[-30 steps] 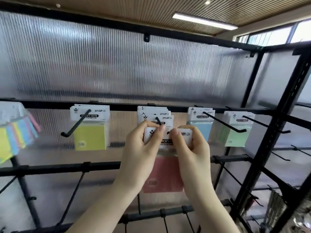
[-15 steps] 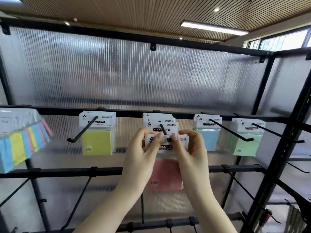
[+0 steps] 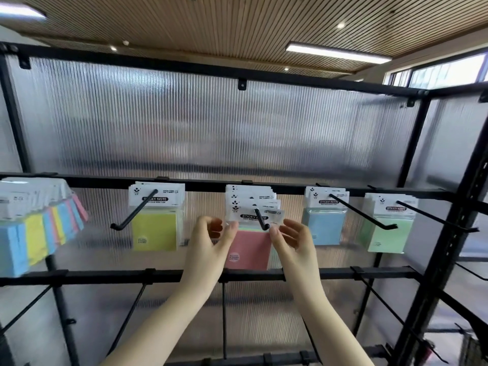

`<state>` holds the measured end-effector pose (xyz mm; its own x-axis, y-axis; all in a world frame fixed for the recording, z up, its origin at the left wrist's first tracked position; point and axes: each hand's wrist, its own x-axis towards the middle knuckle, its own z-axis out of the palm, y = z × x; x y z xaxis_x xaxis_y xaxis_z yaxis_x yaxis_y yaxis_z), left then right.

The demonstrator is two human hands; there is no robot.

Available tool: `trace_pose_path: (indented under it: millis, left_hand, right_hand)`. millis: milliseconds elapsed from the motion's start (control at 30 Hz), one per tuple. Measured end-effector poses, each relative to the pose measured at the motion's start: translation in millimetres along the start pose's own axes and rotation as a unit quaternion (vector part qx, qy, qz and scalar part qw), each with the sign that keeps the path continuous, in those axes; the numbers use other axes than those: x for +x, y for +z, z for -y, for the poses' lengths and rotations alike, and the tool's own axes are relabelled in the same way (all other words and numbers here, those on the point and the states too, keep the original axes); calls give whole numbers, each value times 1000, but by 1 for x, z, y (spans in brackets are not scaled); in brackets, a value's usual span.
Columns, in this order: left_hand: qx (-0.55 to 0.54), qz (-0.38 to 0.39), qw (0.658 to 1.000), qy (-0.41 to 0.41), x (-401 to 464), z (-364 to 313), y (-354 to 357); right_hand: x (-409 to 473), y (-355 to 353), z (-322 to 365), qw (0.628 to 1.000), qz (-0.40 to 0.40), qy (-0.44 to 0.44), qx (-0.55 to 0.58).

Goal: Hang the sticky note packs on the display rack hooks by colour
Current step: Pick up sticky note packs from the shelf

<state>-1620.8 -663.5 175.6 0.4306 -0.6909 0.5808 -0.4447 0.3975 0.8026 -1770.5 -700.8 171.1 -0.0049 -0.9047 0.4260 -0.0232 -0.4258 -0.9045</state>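
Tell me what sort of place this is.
Probably a stationery shop or a mock-up of one: a black display rack with peg hooks, sticky-note packs hung by colour, and a ribbed translucent back panel under ceiling lights.

Matt black metal rack [image 3: 169,276], ribbed panel [image 3: 211,128]

bright ceiling lights [image 3: 336,52], warped blurry edges

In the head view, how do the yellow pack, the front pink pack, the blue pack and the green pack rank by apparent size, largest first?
1. Front pink pack, though the hands partly cover it.
2. Yellow pack.
3. Green pack and blue pack look about alike, so they are not ranked.
The pink pack hangs nearest the camera, so its lead is unsure.
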Motion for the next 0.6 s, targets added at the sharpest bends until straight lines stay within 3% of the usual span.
trace_pose_path:
  millis: [300, 600]
  left_hand:
    - [-16, 8, 998, -64, 16, 12, 12]
    - [-15, 56, 992, -112, 7, 19, 8]
  right_hand:
    - [23, 6, -9, 997, 19, -16, -77]
    - [15, 4, -18, 997, 30, 19, -71]
